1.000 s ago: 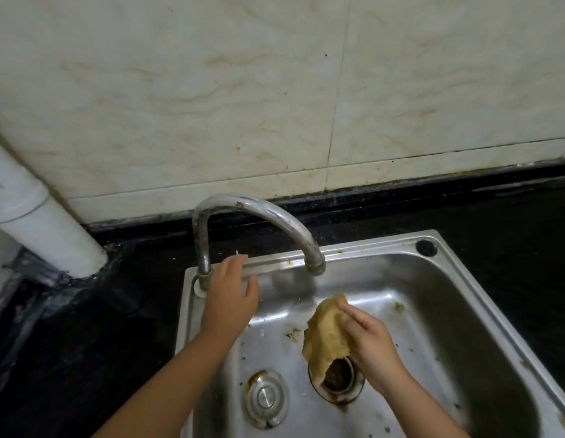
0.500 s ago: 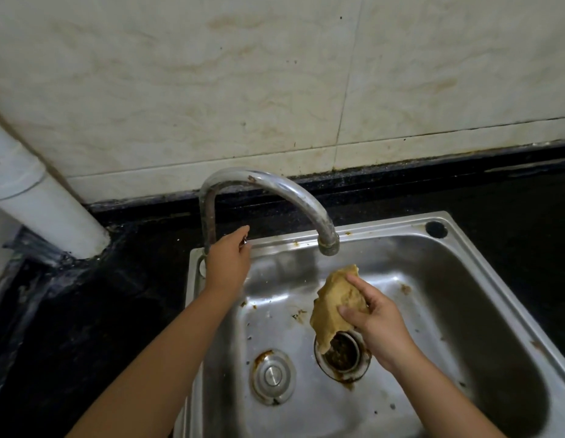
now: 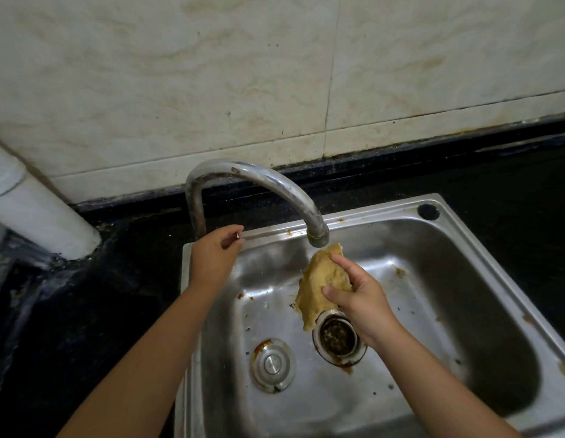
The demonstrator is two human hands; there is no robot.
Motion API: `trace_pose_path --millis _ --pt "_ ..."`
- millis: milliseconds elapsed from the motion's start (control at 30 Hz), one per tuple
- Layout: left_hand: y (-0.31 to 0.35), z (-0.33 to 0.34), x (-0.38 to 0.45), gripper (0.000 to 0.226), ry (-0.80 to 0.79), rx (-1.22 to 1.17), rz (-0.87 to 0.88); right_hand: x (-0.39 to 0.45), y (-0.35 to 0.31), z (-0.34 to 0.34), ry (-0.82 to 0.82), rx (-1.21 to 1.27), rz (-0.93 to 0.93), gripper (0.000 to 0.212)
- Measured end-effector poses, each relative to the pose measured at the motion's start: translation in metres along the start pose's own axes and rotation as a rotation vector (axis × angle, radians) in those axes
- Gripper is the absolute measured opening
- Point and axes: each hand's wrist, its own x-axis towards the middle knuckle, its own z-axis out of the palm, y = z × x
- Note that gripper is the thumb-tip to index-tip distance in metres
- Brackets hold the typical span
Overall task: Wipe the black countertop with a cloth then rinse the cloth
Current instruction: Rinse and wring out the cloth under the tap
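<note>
A yellow-brown cloth [image 3: 319, 281] hangs from my right hand [image 3: 358, 295], which grips it right under the spout of the curved metal tap [image 3: 259, 181], above the steel sink [image 3: 483, 263]. No water shows at the spout. My left hand [image 3: 216, 256] is at the tap's base on the sink's back rim, its fingers closed on a small metal handle [image 3: 236, 237]. The black countertop [image 3: 85, 295] surrounds the sink.
A rusty drain strainer [image 3: 338, 338] lies below the cloth, and a round metal plug [image 3: 271, 363] sits to its left. A white pipe [image 3: 34, 210] runs down into the counter's back left corner. Cream tiles [image 3: 243, 74] form the wall behind.
My right hand has lifted the cloth from over the drain up to just beneath the spout. My left hand has shifted from resting on the tap's base to pinching its handle.
</note>
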Motion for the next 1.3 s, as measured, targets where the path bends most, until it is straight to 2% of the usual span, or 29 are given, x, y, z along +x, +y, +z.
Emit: trace_pose_path --millis 333,667,733,867,967,1033,1167,1233,1300 --pt "-0.002 0.001 -0.010 0.027 0.002 0.107 0.019 0.009 0.010 -0.001 -0.011 0.079 0.016 0.059" --pt "0.000 0.005 -0.020 0.029 0.025 0.072 -0.002 0.012 0.018 -0.002 -0.022 0.066 0.059 0.065" --pt "0.003 0.004 -0.022 0.033 -0.010 0.059 -0.025 0.011 0.019 -0.001 -0.021 0.067 0.073 0.066" --pt "-0.001 0.010 -0.050 0.055 -0.085 0.155 -0.036 0.007 0.017 0.002 -0.024 0.058 0.093 0.069" --pt "-0.003 0.026 -0.080 0.059 -0.117 0.183 -0.064 0.005 0.013 0.004 -0.024 0.058 0.116 0.069" --pt "-0.004 0.028 -0.083 0.059 -0.085 0.232 -0.087 0.004 0.008 0.005 -0.025 0.043 0.115 0.068" --pt "-0.007 0.020 -0.059 0.051 0.029 0.130 -0.094 0.001 -0.001 0.004 -0.025 0.072 0.118 0.067" --pt "-0.005 0.024 -0.059 0.040 -0.049 0.081 -0.250 -0.003 -0.005 0.004 -0.022 0.128 0.128 0.061" --pt "0.001 0.035 -0.069 0.043 -0.268 -0.171 -0.691 -0.007 -0.010 0.004 -0.022 0.205 0.131 0.046"
